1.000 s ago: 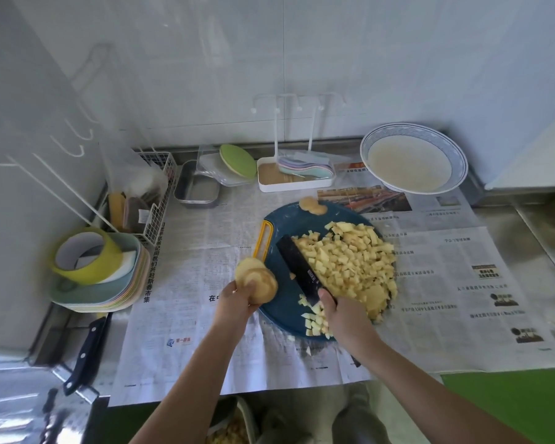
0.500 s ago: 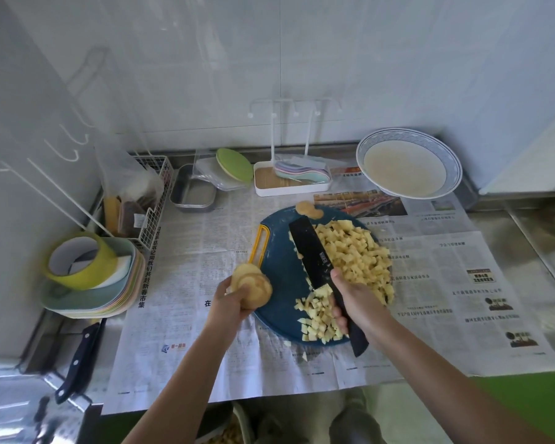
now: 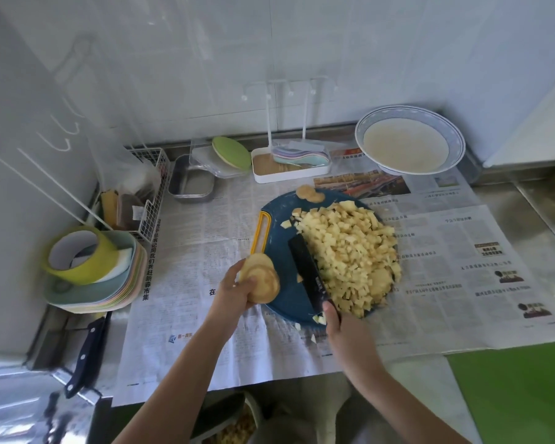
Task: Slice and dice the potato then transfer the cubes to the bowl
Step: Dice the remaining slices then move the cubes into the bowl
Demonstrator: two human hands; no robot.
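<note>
A big heap of yellow potato cubes [image 3: 350, 251] lies on the right half of a dark blue cutting board [image 3: 281, 219] with a yellow handle. My right hand [image 3: 337, 328] grips a black cleaver [image 3: 306, 270] whose blade lies against the left side of the heap. My left hand [image 3: 234, 288] holds a stack of round potato slices [image 3: 260, 278] at the board's left edge. Two more slices [image 3: 308, 192] lie at the board's far rim. A white bowl with a blue rim [image 3: 409, 139] stands at the back right.
Newspaper [image 3: 455, 251] covers the counter. A white tray with pastel spoons [image 3: 290, 163], a metal tin [image 3: 191, 184] and a wire basket [image 3: 141, 193] stand at the back. Stacked plates with a yellow-green cup [image 3: 87, 267] sit left, a dark-handled knife [image 3: 85, 357] in front of them.
My right hand has swept the cleaver rightward, pushing the loose cubes at the board's near side into the main heap. My left hand still holds the slices.
</note>
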